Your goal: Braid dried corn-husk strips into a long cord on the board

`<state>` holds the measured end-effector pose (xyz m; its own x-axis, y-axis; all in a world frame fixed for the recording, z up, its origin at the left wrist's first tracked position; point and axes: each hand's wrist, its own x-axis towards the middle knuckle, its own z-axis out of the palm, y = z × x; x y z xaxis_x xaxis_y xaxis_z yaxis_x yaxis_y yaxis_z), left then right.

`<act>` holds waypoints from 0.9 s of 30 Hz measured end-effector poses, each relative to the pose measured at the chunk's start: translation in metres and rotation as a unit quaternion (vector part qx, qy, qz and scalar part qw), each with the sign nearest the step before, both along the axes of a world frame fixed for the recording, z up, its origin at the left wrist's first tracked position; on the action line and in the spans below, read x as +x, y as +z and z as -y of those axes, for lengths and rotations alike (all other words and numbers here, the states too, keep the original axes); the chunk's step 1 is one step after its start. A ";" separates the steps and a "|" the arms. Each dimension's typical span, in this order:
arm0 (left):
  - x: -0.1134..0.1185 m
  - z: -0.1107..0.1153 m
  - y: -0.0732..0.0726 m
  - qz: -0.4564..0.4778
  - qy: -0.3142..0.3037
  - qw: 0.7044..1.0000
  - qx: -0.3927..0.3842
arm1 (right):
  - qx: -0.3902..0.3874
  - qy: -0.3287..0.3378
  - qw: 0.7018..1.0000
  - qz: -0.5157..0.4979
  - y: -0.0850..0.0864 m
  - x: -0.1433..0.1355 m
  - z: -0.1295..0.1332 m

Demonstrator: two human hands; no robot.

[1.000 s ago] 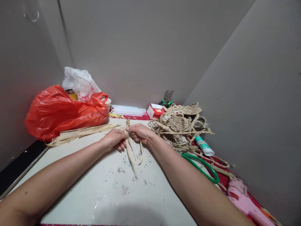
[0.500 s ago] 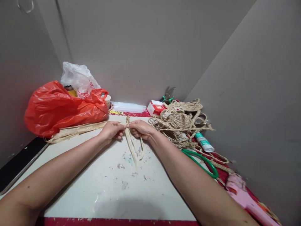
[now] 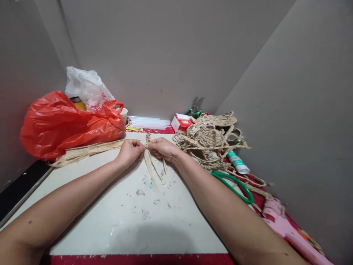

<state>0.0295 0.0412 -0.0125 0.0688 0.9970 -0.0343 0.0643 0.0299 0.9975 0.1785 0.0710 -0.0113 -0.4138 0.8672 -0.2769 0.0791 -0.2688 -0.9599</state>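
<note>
My left hand (image 3: pixel 130 151) and my right hand (image 3: pixel 162 148) meet near the far end of the white board (image 3: pixel 132 224), fingers pinched together. Between the fingertips is the working end of a short braid (image 3: pixel 148 137) of dried plant fibre, which points away from me. Pale flat strips (image 3: pixel 151 168) of the same fibre hang from my right fingers toward me, one of them looped back. Which strand each fingertip grips is too small to see. Left of my left hand lies a bundle of long dried strips (image 3: pixel 91 150).
An orange plastic bag (image 3: pixel 68 127), a white bag (image 3: pixel 86 86) and a cup (image 3: pixel 124 115) stand back left. Clear sticks (image 3: pixel 149 122), a red-white box (image 3: pixel 180 123) and cutters (image 3: pixel 196 108) line the back. Coiled braided rope (image 3: pixel 206 138), a green ring (image 3: pixel 234 187) and a pink glue gun (image 3: pixel 289 230) lie right.
The view has shifted slightly, moving the scene a little left and up. Both hands stay at the braid, the left turned a bit, and the hanging strips have swung slightly.
</note>
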 end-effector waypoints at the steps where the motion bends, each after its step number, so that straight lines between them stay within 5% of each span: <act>1: 0.000 -0.001 -0.001 0.009 -0.003 1.000 -0.005 | 0.003 -0.002 1.000 -0.001 0.001 0.000 0.000; 18: -0.005 0.001 0.001 -0.033 -0.030 0.998 0.050 | 0.001 -0.029 0.999 0.020 0.013 -0.005 0.006; 27: -0.001 0.022 0.040 0.007 -0.077 0.989 0.126 | 0.002 -0.033 0.999 0.039 0.006 -0.003 0.004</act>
